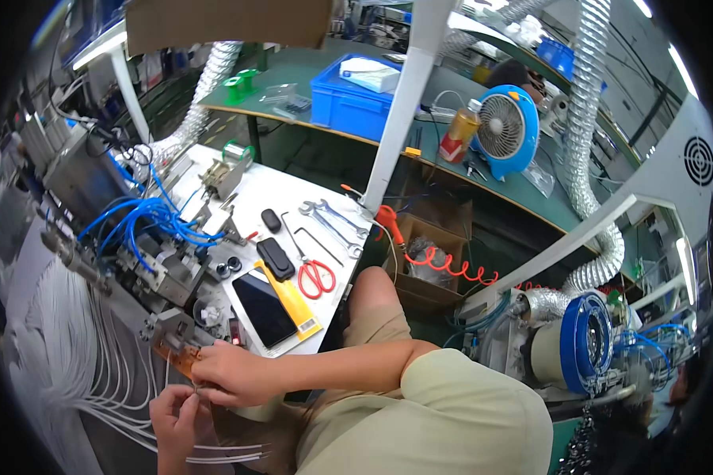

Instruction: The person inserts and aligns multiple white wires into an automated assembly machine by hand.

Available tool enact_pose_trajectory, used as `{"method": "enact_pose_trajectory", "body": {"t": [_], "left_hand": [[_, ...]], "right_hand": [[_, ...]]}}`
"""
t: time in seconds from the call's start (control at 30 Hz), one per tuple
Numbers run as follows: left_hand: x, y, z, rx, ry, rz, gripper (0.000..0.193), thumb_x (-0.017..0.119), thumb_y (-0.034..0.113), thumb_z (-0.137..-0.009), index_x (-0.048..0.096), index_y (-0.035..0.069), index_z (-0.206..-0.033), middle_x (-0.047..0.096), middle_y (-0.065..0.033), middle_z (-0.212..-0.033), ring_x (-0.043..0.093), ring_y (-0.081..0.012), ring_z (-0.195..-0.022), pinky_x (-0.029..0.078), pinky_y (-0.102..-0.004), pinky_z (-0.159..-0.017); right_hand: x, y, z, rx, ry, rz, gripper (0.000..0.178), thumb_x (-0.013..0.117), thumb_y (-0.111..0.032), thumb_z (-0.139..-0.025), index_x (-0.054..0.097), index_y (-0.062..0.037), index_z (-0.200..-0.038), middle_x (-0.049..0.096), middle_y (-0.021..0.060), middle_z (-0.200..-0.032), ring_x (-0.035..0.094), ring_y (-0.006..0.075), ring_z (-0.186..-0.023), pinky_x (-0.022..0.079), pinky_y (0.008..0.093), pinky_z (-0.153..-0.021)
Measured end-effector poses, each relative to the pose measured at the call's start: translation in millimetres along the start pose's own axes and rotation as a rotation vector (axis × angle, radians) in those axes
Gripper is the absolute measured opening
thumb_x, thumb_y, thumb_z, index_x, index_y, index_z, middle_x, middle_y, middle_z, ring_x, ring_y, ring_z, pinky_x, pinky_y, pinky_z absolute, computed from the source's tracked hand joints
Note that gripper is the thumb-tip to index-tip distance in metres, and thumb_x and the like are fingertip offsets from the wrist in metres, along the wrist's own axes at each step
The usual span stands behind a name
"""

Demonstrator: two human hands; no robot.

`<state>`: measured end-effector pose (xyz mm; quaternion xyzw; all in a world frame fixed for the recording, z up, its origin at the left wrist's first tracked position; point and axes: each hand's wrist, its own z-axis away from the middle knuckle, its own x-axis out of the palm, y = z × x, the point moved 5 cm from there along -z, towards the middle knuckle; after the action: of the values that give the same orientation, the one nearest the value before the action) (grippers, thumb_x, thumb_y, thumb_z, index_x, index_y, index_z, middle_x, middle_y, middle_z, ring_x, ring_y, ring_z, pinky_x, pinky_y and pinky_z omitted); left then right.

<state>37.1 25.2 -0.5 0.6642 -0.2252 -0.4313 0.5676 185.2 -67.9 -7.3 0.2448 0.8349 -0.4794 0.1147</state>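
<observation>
My left hand [172,418] is closed in a pinch at the lower left, thumb against fingertips. Right beside it, my right hand [236,375] reaches in from the right, its fingers bent and pressed together. The fingertips of both hands nearly meet; whatever small piece is between them is too small to make out. Just past them is a metal fixture [174,328] of the bench machine, with an orange-brown plate [178,360] under it. A big bundle of white cables [55,348] spreads out on the left, and some cable ends run below my hands.
On the white table lie a black phone [263,309], red-handled scissors [316,279], a black case [276,259], wrenches [330,226] and hex keys. Blue air tubes [154,218] loop over the machine. A white post [404,103] and a coiled red hose [451,265] stand beyond.
</observation>
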Motion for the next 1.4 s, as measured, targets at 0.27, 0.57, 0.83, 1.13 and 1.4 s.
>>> {"method": "enact_pose_trajectory", "body": {"t": [0.27, 0.57, 0.83, 1.13, 1.4], "left_hand": [[7, 12, -8, 0.257, 0.113, -0.260, 0.010, 0.065, 0.004, -0.086, 0.063, -0.001, -0.094, 0.064, -0.0062, -0.073, 0.058, -0.0113, -0.061, 0.046, -0.0224, -0.059], [51, 32, 36, 0.157, -0.843, -0.806, 0.028, 0.083, 0.016, -0.069, 0.073, 0.006, -0.093, 0.069, -0.0096, -0.076, 0.067, -0.0235, -0.062, 0.053, -0.0312, -0.061], [32, 26, 2, 0.135, -0.572, -0.261, 0.014, 0.080, 0.011, -0.078, 0.074, 0.005, -0.088, 0.070, -0.0094, -0.078, 0.069, -0.0218, -0.070, 0.053, -0.0309, -0.064], [8, 5, -2, -0.084, -0.121, -0.166, 0.010, 0.070, 0.008, -0.089, 0.069, 0.000, -0.096, 0.068, -0.0038, -0.078, 0.065, -0.0101, -0.073, 0.051, -0.0250, -0.066], [6, 7, -1, -0.057, -0.049, 0.086, 0.014, 0.060, 0.005, -0.096, 0.063, -0.003, -0.107, 0.069, -0.0047, -0.084, 0.065, -0.0092, -0.077, 0.055, -0.0249, -0.073]], "right_hand": [[6, 33, -8, 0.138, 0.120, 0.095, 0.020, 0.065, -0.024, -0.090, 0.055, -0.0059, -0.090, 0.062, 0.0139, -0.080, 0.061, 0.0348, -0.079, 0.044, 0.0439, -0.072], [13, 80, -6, 0.388, 0.215, -0.097, 0.022, 0.066, -0.024, -0.088, 0.058, -0.0037, -0.088, 0.063, 0.0200, -0.075, 0.063, 0.0383, -0.073, 0.049, 0.0443, -0.066], [-4, 97, -11, 0.623, 0.056, -0.096, 0.030, 0.064, -0.028, -0.088, 0.065, 0.0015, -0.088, 0.066, 0.0186, -0.082, 0.065, 0.0308, -0.077, 0.050, 0.0405, -0.070], [-3, 86, -5, 0.632, 0.006, -0.138, 0.025, 0.059, -0.025, -0.098, 0.058, -0.0003, -0.091, 0.059, 0.0094, -0.072, 0.053, 0.0135, -0.067, 0.045, 0.0321, -0.062], [-14, 1, 17, 0.435, 0.134, -0.112, 0.013, 0.066, -0.010, -0.091, 0.061, 0.0002, -0.097, 0.061, 0.0092, -0.070, 0.055, 0.0177, -0.059, 0.046, 0.0341, -0.062]]}}
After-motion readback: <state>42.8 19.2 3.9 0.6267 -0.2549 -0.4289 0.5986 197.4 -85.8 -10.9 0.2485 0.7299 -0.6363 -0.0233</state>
